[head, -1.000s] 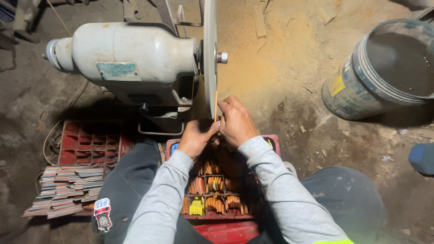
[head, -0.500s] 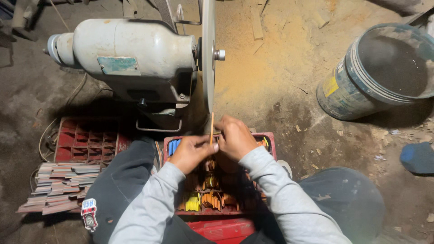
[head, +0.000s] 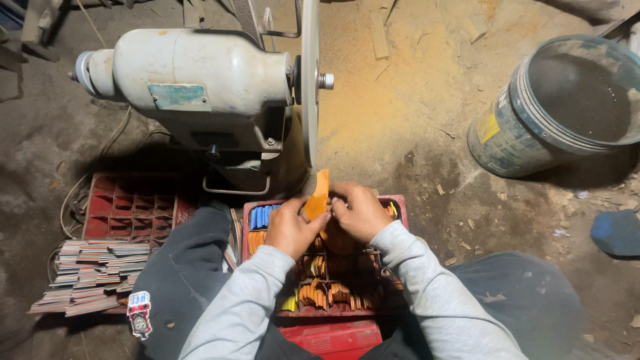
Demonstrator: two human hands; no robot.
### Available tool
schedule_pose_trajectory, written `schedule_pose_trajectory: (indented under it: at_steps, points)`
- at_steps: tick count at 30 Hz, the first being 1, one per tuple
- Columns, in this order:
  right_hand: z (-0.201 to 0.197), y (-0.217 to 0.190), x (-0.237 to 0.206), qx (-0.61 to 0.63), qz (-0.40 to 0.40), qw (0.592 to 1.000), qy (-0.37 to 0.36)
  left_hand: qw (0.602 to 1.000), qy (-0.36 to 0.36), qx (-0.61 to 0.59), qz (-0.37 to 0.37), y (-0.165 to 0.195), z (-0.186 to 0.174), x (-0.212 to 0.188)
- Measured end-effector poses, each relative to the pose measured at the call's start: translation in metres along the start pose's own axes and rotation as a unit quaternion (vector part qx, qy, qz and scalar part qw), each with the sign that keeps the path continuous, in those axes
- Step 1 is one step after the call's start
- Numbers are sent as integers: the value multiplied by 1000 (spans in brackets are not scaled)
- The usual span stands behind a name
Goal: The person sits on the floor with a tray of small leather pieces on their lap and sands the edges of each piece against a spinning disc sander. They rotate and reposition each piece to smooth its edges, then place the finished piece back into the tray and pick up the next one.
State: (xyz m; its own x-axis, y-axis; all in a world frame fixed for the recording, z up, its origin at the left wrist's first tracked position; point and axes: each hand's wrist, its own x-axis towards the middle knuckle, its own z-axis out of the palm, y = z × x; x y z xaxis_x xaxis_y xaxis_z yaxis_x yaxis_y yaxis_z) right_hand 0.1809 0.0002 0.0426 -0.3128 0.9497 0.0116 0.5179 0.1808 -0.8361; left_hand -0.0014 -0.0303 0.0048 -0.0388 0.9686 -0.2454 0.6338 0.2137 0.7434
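Note:
Both hands pinch one flat orange piece [head: 319, 193] just above a red compartment tray [head: 399, 203]. My left hand [head: 291, 227] holds its lower left side. My right hand [head: 360, 211] grips it from the right. The piece stands nearly upright, below and in front of the thin grinding disc [head: 310, 80] of a grey bench motor [head: 200, 83]. The piece is apart from the disc. The tray holds several orange, yellow and blue pieces in its cells.
A second red tray [head: 133, 207] lies at left, with stacks of flat multicoloured strips [head: 93, 273] in front of it. A large dirty bucket [head: 563, 103] stands at the right, a blue object [head: 617, 232] beyond my knee. Sawdust covers the floor [head: 393, 107].
Both hands have drawn the orange piece down and away from the disc edge, toward the tray. The piece now shows its flat face.

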Motion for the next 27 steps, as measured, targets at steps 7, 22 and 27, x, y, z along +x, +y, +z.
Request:
schedule_pose_trajectory:
  at_steps: [7,22,27]
  points:
    - [3,-19,29,-86,-90,987,106,913,-115,-385,70,-13,-1,47]
    - [4,8,-4,-83,11,995,-61,992,-54,-76,84,4,16,-7]
    - [-32,2,7,-94,80,991,-59,987,82,30,131,5,0,2]
